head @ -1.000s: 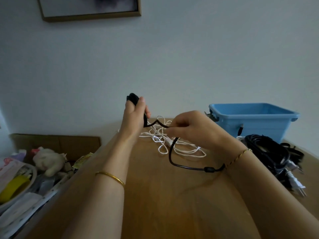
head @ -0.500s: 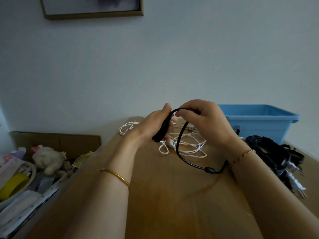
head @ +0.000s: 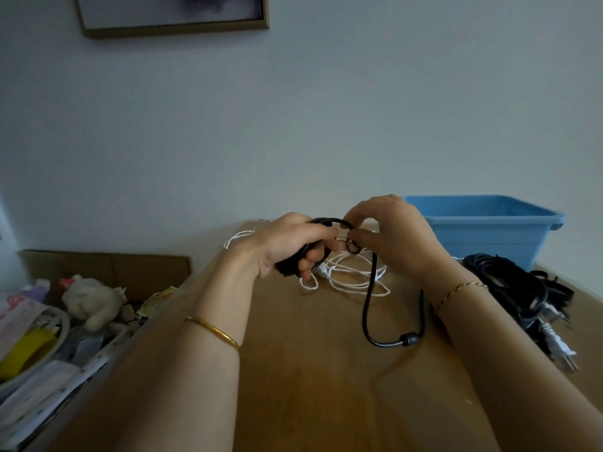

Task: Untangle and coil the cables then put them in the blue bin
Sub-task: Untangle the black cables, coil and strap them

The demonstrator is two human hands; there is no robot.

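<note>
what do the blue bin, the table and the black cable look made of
Blue bin: likely moulded plastic, even matte blue, rolled rim.
Table: wood or wood-look laminate, brown with faint grain; unclear which.
Black cable: rubbery or plastic sheath, dull black, bending smoothly.

The left hand [head: 287, 246] largely hides the black cable coil [head: 285, 269]; framed picture [head: 176, 26] cropped above

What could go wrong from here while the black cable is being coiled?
The black cable has a loose tail crossing the white cable, so pulling it in might drag or re-tangle that. Its bead could snag on the way. The coil gripped in the left hand might spring apart if the right hand loses its pinch.
</note>
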